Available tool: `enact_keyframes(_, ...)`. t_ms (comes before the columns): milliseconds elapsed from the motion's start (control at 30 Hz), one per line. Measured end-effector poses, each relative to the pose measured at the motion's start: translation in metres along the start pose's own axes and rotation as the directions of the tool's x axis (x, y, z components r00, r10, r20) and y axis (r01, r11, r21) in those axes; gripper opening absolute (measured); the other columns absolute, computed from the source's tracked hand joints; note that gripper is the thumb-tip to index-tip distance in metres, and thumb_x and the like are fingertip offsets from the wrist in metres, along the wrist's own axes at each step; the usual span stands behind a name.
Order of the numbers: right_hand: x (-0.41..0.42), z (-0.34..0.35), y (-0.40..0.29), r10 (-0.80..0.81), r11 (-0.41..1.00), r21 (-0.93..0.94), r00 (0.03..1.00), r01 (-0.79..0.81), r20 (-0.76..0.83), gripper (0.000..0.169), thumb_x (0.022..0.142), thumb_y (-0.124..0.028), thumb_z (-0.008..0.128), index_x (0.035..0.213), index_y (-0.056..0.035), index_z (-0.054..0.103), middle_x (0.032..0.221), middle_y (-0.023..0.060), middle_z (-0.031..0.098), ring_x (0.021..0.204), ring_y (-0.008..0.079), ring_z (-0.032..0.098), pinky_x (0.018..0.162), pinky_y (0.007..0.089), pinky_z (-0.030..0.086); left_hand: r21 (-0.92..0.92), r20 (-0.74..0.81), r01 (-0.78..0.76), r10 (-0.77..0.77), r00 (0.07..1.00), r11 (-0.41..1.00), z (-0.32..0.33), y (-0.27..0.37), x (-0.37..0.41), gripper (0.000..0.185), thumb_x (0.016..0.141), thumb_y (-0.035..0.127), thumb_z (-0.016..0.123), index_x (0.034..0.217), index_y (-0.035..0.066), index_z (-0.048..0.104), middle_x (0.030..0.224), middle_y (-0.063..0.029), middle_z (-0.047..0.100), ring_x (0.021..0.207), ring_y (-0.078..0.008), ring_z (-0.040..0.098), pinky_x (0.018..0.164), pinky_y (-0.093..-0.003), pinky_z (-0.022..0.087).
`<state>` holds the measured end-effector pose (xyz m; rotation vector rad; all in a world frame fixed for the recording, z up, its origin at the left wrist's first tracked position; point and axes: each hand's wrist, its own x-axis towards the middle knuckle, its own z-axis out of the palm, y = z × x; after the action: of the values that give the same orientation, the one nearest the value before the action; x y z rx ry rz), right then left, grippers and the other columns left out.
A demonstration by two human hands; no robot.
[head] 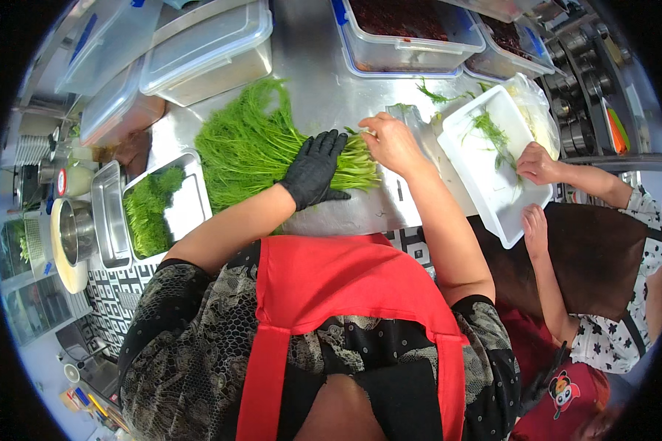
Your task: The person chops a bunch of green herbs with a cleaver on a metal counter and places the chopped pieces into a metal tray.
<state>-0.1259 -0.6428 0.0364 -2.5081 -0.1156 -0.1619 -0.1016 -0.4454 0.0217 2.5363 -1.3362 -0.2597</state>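
Note:
A big bunch of feathery green herb, likely dill or fennel fronds (248, 138), lies on the steel worktop (314, 82). My left hand (315, 168), in a black glove, presses flat across its stems, fingers pointing away from me. Bare, my right hand (391, 143) is at the cut stem ends, thumb and fingers bent near a small sprig; whether it grips the sprig is unclear. A flat shiny blade-like object (405, 118) lies just beyond the right hand, partly hidden.
At left, a metal tray (198, 193) holds chopped greens (149, 215) beside a deeper steel pan (110, 220). Lidded plastic boxes (209, 52) stand behind. At right, a co-worker's hands (540, 165) are at a white tub (469, 165) with sprigs; a box of dark red food (408, 52) stands beyond.

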Motion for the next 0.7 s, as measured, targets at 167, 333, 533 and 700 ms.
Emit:
enact_keyframes(167,-0.012,0.024,0.021,0.112,0.982,0.142,0.990,-0.123,0.084,0.015,0.076,-0.007,0.057,0.088,-0.0058,0.066,0.092,0.0182,0.061,0.086,0.0374,0.058,0.075,0.0424,0.049,0.145,-0.049,-0.049,0.056,0.997,0.988,0.023,-0.006,-0.011,0.089,0.073,0.040,0.068,0.140,0.001,0.025,0.139,-0.0227,0.030,0.129,-0.0376,0.030,0.107,-0.0471,0.023)
enact_keyframes(333,-0.011,0.018,0.042,0.201,0.979,0.070,0.969,-0.193,-0.143,0.016,0.076,-0.006,0.057,0.088,-0.0065,0.069,0.090,0.0192,0.062,0.087,0.0377,0.059,0.076,0.0429,0.047,0.145,-0.061,-0.094,0.104,0.993,0.985,0.029,-0.006,-0.013,0.068,0.079,0.018,0.054,0.140,0.004,0.028,0.139,-0.0187,0.035,0.127,-0.0331,0.035,0.106,-0.0432,0.026)
enact_keyframes(533,0.009,0.011,0.028,0.061,0.995,0.082,0.998,-0.062,0.005,0.014,0.075,-0.006,0.061,0.086,-0.0042,0.069,0.084,0.0149,0.064,0.077,0.0320,0.062,0.071,0.0370,0.049,0.188,-0.055,-0.121,0.133,0.990,0.975,0.045,-0.011,-0.022,0.069,0.075,0.015,0.053,0.139,0.004,0.030,0.139,-0.0149,0.036,0.126,-0.0308,0.037,0.106,-0.0419,0.026)
enact_keyframes(700,0.014,0.027,0.029,-0.113,0.994,0.024,0.980,0.111,0.163,0.017,0.074,-0.006,0.061,0.088,-0.0064,0.069,0.086,0.0131,0.062,0.082,0.0320,0.060,0.075,0.0359,0.049,0.117,-0.122,-0.107,0.121,0.985,0.987,0.042,-0.010,-0.015,0.074,0.073,0.018,0.056,0.139,0.003,0.028,0.140,-0.0200,0.032,0.127,-0.0353,0.034,0.108,-0.0428,0.024)
